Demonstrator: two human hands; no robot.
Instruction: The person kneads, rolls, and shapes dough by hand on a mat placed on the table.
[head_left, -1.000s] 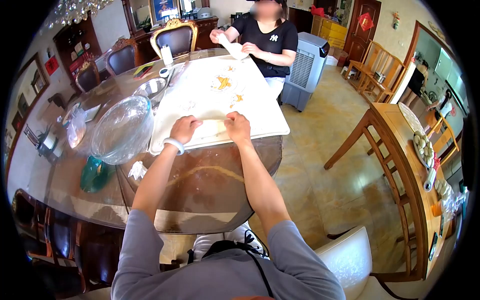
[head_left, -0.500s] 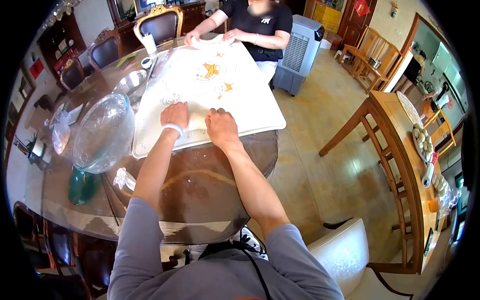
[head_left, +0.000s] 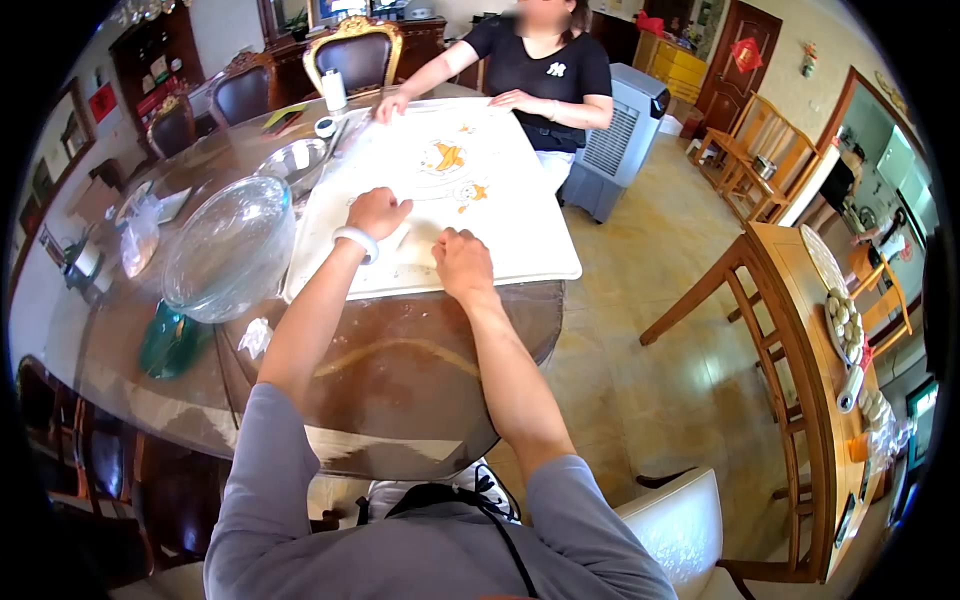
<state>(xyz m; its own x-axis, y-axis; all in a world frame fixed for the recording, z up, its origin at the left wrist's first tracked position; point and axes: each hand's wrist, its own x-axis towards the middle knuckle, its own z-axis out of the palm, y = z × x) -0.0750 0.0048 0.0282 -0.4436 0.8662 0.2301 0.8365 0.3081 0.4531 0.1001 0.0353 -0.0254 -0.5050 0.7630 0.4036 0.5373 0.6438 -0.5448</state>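
A pale lump of dough (head_left: 416, 249) lies on the white mat (head_left: 540, 262), hard to tell from the mat's own white. My right hand (head_left: 464, 262) is closed over the dough's right end, knuckles up and fingers curled. To the dough's left, my left hand (head_left: 379, 212) has its fingers curled in and its thumb sticking out to the right. Nothing shows in it, and I cannot tell whether it touches the dough. The mat carries orange cartoon prints.
Left of the mat stand a large glass bowl (head_left: 228, 250), a metal bowl (head_left: 292, 165) and a crumpled tissue (head_left: 256, 337). Opposite me, a person in a black shirt (head_left: 545, 70) has both hands at the mat's far edge. Wooden side table (head_left: 790, 300) on the right.
My left hand has come up and away from the dough, its thumb now out; my right hand remains on it. The other person's hands have spread apart, and their dough strip no longer shows.
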